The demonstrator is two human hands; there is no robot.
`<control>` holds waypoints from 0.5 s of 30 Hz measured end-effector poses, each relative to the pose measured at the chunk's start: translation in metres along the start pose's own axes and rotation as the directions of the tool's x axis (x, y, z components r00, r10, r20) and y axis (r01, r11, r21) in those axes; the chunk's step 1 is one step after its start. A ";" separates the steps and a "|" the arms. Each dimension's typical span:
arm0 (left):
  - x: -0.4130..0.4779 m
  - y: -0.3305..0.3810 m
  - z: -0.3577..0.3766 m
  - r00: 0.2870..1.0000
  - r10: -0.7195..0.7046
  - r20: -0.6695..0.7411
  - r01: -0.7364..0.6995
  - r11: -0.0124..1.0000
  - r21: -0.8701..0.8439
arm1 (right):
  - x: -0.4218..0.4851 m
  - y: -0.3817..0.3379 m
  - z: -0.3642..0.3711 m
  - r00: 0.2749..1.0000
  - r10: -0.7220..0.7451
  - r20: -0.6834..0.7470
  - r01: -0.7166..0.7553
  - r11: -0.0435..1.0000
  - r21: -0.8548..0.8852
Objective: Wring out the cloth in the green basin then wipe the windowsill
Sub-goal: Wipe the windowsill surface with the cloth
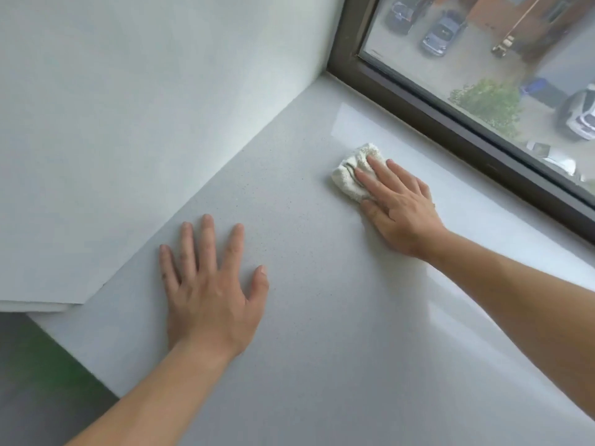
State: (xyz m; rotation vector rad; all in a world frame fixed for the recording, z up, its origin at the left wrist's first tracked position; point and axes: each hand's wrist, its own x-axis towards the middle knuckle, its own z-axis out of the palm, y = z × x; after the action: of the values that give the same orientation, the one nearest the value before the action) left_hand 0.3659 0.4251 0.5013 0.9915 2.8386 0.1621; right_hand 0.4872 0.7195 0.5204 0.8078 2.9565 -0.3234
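Wiping looks to be the step in hand. My right hand (402, 214) lies flat on the cloth (351, 175), its fingers (370, 175) straight and pressing down rather than curled round it, so nothing is actually gripped. The cloth is bunched into a small wad on the windowsill (322, 333), toward its far left corner, near the dark window frame (450, 123) but apart from it. My left hand (209, 294) rests palm-down on the bare sill closer to the front edge, fingers spread and straight, holding nothing, just beside the side wall (128, 123).

What worries me is the hold. With the wad only pinned under the fingers, a quick stroke could let it roll or slip out, and my palm would skid over the glossy surface. Bunched this small, it covers a narrow strip, so the seam along the frame and the corner at the wall are easy to miss. My planted left hand sits where strokes must pass and may leave prints. A green blur (48, 365) below the sill's left front edge may be the basin; I cannot tell.
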 end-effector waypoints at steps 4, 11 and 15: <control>0.002 0.000 0.000 1.000 -0.004 0.009 0.004 1.000 -0.003 | 0.032 0.029 -0.013 0.879 0.473 -0.064 -0.467 0.880 0.083; 0.004 0.000 -0.001 0.999 0.003 0.033 -0.003 1.000 -0.022 | -0.051 -0.085 0.028 0.998 -0.051 -0.022 0.052 0.998 0.029; 0.002 0.001 -0.005 0.999 0.019 0.048 -0.019 1.000 -0.011 | -0.019 -0.030 0.011 0.961 0.274 -0.047 -0.272 0.961 0.041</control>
State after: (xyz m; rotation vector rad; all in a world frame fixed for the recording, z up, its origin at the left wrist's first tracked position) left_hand 0.3639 0.4272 0.5057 1.0067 2.7826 0.1522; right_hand 0.4882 0.6820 0.5173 1.2291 2.8391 -0.3401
